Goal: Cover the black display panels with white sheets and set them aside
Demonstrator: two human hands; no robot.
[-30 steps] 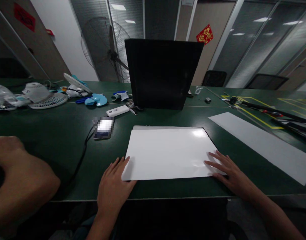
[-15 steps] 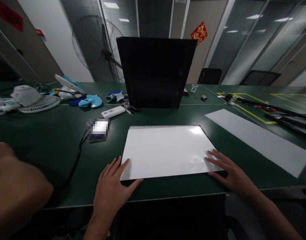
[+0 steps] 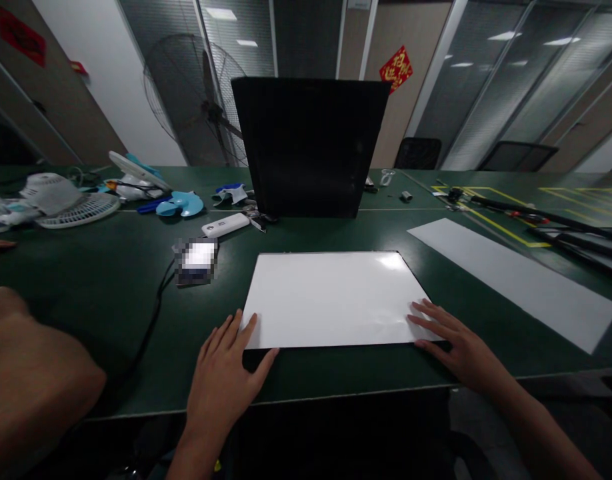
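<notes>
A white, glossy rectangular sheet (image 3: 331,300) with a thin dark edge showing on its right side lies flat on the green table in front of me. At its near left corner, my left hand (image 3: 223,367) rests with fingers spread, the fingertips touching the sheet and the thumb apart on the table side. My right hand (image 3: 453,340) lies on the near right corner, its fingers stretched out over the sheet. Neither hand grips anything. Slight creases show near the right fingertips.
A black panel (image 3: 311,147) stands upright behind the sheet. A long white strip (image 3: 511,283) lies to the right. Leftward are a white power bank-like device (image 3: 226,225), a blue fan blade (image 3: 181,204), fan parts (image 3: 81,207) and another person's arm (image 3: 36,380).
The sheet's near left edge has shifted slightly away from me and now lies straighter, with fewer creases at right. My left thumb has moved up a little. Another person's fingers appear at far left.
</notes>
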